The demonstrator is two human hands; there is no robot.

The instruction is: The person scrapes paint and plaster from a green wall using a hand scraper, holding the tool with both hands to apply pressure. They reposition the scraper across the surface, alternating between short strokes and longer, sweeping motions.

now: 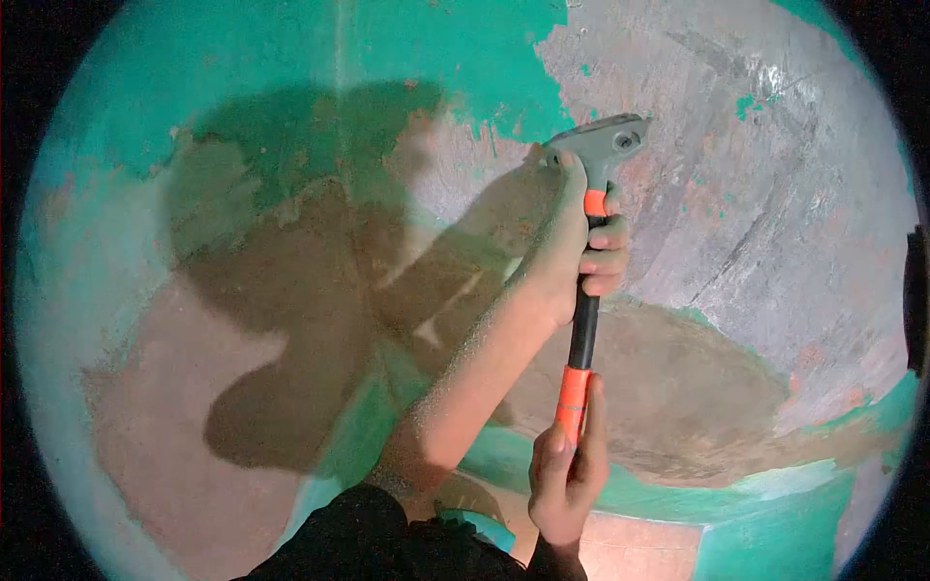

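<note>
A long-handled wall scraper [584,329] stands nearly upright in front of the wall, its black shaft banded in orange and its wide grey head [610,138] uppermost. My left hand [579,237] is closed around the shaft just below the head, with the thumb pressed up against it. Lower down, my right hand [567,474] is closed on the orange grip at the handle's end. The head lies over the border between green paint [465,58] and bare grey plaster [697,194]. Whether its blade touches the wall cannot be made out.
Patches of brown plaster [659,397] and remaining green paint cover the wall's lower part. A vertical corner line runs left of centre, under a large shadow [281,223] of my head and arms. Pale dust coats my left forearm [475,373]. A dark object [915,300] shows at the right edge.
</note>
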